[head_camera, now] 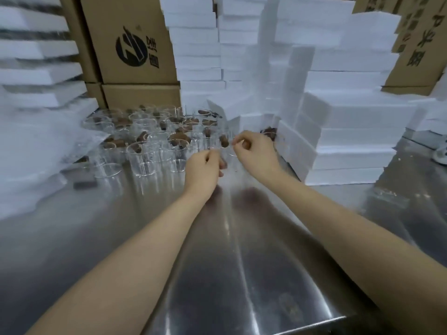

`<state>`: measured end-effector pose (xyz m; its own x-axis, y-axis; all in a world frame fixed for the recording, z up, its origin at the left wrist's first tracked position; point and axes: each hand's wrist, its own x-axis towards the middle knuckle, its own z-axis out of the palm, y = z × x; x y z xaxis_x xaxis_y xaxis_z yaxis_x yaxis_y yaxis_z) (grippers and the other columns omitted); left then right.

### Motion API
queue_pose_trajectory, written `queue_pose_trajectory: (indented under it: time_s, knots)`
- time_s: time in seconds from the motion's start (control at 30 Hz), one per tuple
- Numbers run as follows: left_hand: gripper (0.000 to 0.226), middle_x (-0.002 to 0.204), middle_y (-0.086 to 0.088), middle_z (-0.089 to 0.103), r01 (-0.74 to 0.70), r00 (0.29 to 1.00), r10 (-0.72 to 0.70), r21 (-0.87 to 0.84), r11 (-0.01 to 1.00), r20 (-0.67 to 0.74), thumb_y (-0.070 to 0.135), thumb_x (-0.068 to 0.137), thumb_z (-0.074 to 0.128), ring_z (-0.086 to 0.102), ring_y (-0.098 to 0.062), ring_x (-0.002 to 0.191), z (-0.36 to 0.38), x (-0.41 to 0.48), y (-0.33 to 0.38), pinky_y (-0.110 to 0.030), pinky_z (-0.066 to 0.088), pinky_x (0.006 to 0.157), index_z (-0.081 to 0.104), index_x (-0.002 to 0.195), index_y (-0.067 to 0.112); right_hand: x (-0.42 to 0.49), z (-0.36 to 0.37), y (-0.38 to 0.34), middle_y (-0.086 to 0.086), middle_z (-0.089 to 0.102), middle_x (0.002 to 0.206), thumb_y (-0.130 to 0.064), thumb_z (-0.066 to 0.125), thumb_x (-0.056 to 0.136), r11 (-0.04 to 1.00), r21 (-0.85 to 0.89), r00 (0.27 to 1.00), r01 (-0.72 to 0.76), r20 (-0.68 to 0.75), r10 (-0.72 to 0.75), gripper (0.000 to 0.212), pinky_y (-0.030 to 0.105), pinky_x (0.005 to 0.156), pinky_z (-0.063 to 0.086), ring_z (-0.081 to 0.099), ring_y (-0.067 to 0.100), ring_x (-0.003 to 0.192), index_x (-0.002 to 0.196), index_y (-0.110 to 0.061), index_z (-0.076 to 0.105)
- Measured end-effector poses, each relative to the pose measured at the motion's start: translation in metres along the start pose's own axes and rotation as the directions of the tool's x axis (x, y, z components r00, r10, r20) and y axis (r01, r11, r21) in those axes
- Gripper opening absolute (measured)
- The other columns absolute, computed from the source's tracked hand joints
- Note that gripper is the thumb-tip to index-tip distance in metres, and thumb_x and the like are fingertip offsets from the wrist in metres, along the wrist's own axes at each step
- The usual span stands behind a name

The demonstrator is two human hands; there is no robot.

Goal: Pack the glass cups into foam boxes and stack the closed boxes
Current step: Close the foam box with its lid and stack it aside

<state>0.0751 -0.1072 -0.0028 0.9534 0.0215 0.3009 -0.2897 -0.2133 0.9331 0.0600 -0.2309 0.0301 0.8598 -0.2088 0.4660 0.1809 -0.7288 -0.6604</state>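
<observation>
White foam boxes point(350, 151) stood stacked on the bench point(242, 262), and just left of that stack upright glass cups point(145, 153) clustered at both hands, the right hand point(254, 148) nearer the stack, the left hand point(203, 165) farther left, each pinching a cup rim.

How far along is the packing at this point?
Done, it seems: closed foam boxes are stacked at the right of the table. In hand: the left hand and right hand each appear to pinch a rim among the cups, though the frame is blurred. Left: many cups stand loose and unpacked, so plenty remains.
</observation>
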Motion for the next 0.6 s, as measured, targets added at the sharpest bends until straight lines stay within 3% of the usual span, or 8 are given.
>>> queue_pose_trajectory:
  time_s: [0.1, 0.2, 0.27, 0.33, 0.43, 0.5, 0.57, 0.6]
  knots:
    - [0.042, 0.056, 0.002, 0.060, 0.059, 0.998, -0.059, -0.031, 0.998, 0.010, 0.016, 0.096, 0.041, 0.056, -0.010, 0.049, 0.000, 0.002, -0.001, -0.022, 0.045, 0.052, 0.055, 0.056, 0.016, 0.048, 0.019, 0.005, 0.009, 0.054, 0.121, -0.013, 0.053, 0.085, 0.938, -0.345, 0.991, 0.035, -0.112, -0.078, 0.049, 0.036, 0.077, 0.045, 0.053, 0.025, 0.106, 0.133, -0.018, 0.049]
    - [0.043, 0.055, 0.002, 0.059, 0.055, 0.998, -0.053, -0.042, 0.998, 0.030, 0.014, 0.097, 0.041, 0.055, -0.010, 0.048, 0.001, 0.002, 0.000, -0.016, 0.042, 0.044, 0.054, 0.056, 0.016, 0.101, 0.030, 0.011, 0.019, 0.018, 0.152, -0.031, 0.059, 0.089, 0.840, -0.539, 0.997, 0.060, -0.001, -0.072, 0.073, 0.046, 0.108, 0.032, 0.020, 0.037, 0.138, 0.151, -0.022, 0.023]
    - [0.044, 0.055, 0.003, 0.059, 0.059, 0.997, -0.058, -0.040, 0.997, 0.046, 0.015, 0.098, 0.041, 0.056, -0.012, 0.050, 0.004, 0.004, -0.003, -0.018, 0.043, 0.046, 0.054, 0.056, 0.016, 0.129, 0.037, 0.018, 0.019, -0.001, 0.157, -0.053, 0.062, 0.086, 0.874, -0.485, 0.996, -0.023, 0.067, 0.063, 0.086, 0.048, 0.117, 0.018, -0.002, 0.040, 0.145, 0.153, -0.029, 0.015]
    - [0.044, 0.050, 0.005, 0.059, 0.059, 0.997, -0.057, -0.016, 0.998, 0.058, 0.016, 0.097, 0.042, 0.057, -0.008, 0.048, 0.005, 0.006, -0.006, -0.016, 0.042, 0.045, 0.055, 0.055, 0.018, 0.148, 0.044, 0.023, 0.020, -0.005, 0.157, -0.061, 0.066, 0.079, 0.914, -0.383, 0.984, -0.132, 0.062, 0.168, 0.090, 0.049, 0.118, 0.014, -0.009, 0.042, 0.145, 0.150, -0.030, 0.021]
    - [0.044, 0.043, 0.006, 0.056, 0.051, 0.997, -0.050, -0.007, 0.999, 0.063, 0.017, 0.095, 0.043, 0.053, -0.003, 0.040, 0.008, 0.010, -0.007, -0.012, 0.038, 0.039, 0.055, 0.052, 0.019, 0.158, 0.049, 0.025, 0.020, 0.015, 0.150, -0.053, 0.071, 0.076, 0.939, -0.292, 0.983, -0.182, -0.076, 0.167, 0.073, 0.045, 0.114, 0.020, 0.009, 0.041, 0.142, 0.136, -0.025, 0.040]
    - [0.043, 0.048, 0.004, 0.058, 0.065, 0.997, -0.063, -0.027, 0.998, 0.052, 0.016, 0.095, 0.043, 0.052, -0.004, 0.040, 0.009, 0.011, -0.006, -0.015, 0.042, 0.043, 0.056, 0.055, 0.019, 0.154, 0.050, 0.022, 0.017, 0.025, 0.143, -0.047, 0.071, 0.074, 0.956, -0.257, 0.976, -0.141, -0.198, 0.091, 0.065, 0.041, 0.111, 0.024, 0.024, 0.037, 0.134, 0.128, -0.023, 0.046]
    - [0.037, 0.061, -0.002, 0.062, 0.096, 0.995, -0.092, -0.134, 0.986, 0.035, 0.014, 0.098, 0.041, 0.053, -0.006, 0.045, 0.008, 0.013, -0.002, -0.019, 0.044, 0.050, 0.057, 0.064, 0.017, 0.138, 0.047, 0.010, 0.011, 0.029, 0.138, -0.044, 0.068, 0.072, 0.996, -0.072, 0.947, -0.049, -0.321, 0.023, 0.059, 0.032, 0.104, 0.032, 0.033, 0.029, 0.127, 0.124, -0.026, 0.048]
    - [0.033, 0.067, -0.004, 0.063, 0.114, 0.993, -0.112, -0.215, 0.970, 0.020, 0.015, 0.100, 0.040, 0.055, -0.008, 0.050, 0.007, 0.013, 0.000, -0.019, 0.045, 0.052, 0.057, 0.072, 0.016, 0.129, 0.043, 0.003, 0.009, 0.031, 0.135, -0.044, 0.067, 0.074, 0.995, 0.102, 0.944, -0.004, -0.327, 0.037, 0.054, 0.025, 0.097, 0.037, 0.039, 0.024, 0.121, 0.122, -0.029, 0.048]
